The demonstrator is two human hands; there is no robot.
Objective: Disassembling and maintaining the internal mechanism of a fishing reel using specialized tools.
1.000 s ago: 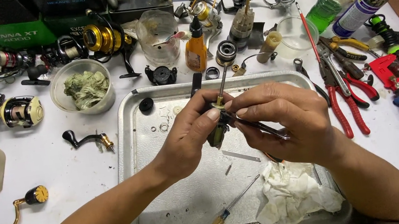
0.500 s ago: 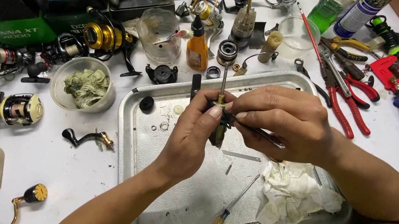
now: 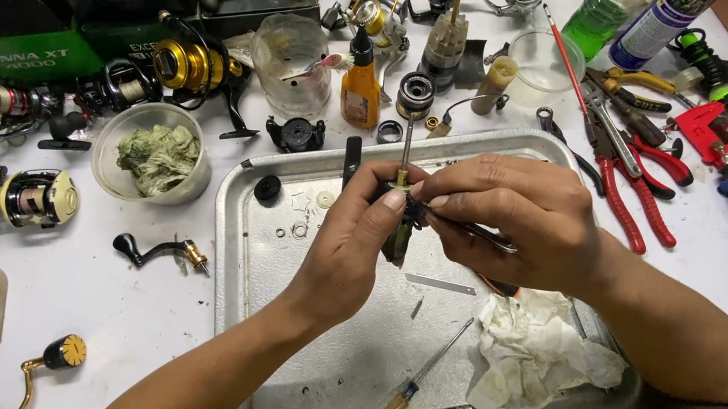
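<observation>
Almost nothing has moved: your left hand (image 3: pixel 360 243) still grips the small dark reel part (image 3: pixel 399 233) above the metal tray (image 3: pixel 245 280), while your right hand (image 3: pixel 511 221) stays pinched on a thin tool; the work continues.

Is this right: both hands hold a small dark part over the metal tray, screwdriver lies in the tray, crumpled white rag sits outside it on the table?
Not quite. In the head view the white rag lies inside the metal tray, at its near right corner. The rest stands.
</observation>
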